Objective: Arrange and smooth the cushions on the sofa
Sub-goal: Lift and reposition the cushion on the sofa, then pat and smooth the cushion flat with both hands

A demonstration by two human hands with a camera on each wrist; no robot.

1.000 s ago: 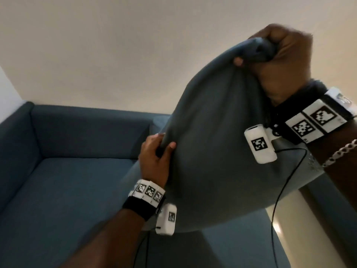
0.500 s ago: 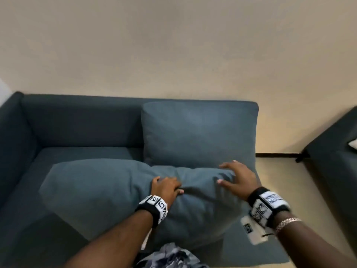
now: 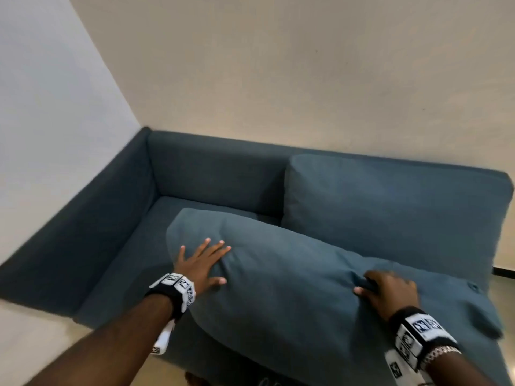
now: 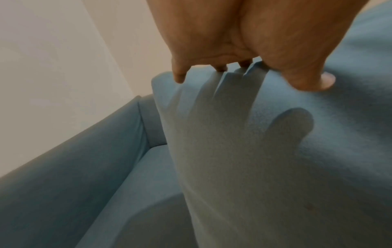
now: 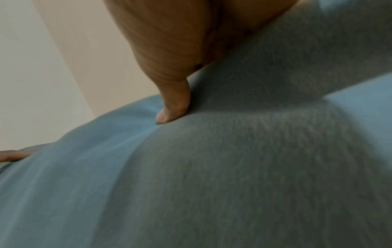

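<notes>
On the sofa (image 3: 117, 218) seat lies one loose cushion (image 3: 292, 288), its far edge touching the upright back cushion (image 3: 390, 207). My left hand (image 3: 199, 264) presses it flat, fingers spread. My right hand (image 3: 390, 293) pinches a fold of its fabric, fingers curled.

left hand (image 4: 244, 42) flat on blue cushion (image 4: 275, 159)

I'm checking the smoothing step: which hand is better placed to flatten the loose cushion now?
Probably the left hand: it lies flat with spread fingers on the loose cushion. The right hand has its fingers curled into a bunched fold, so it would have to let go first.
</notes>
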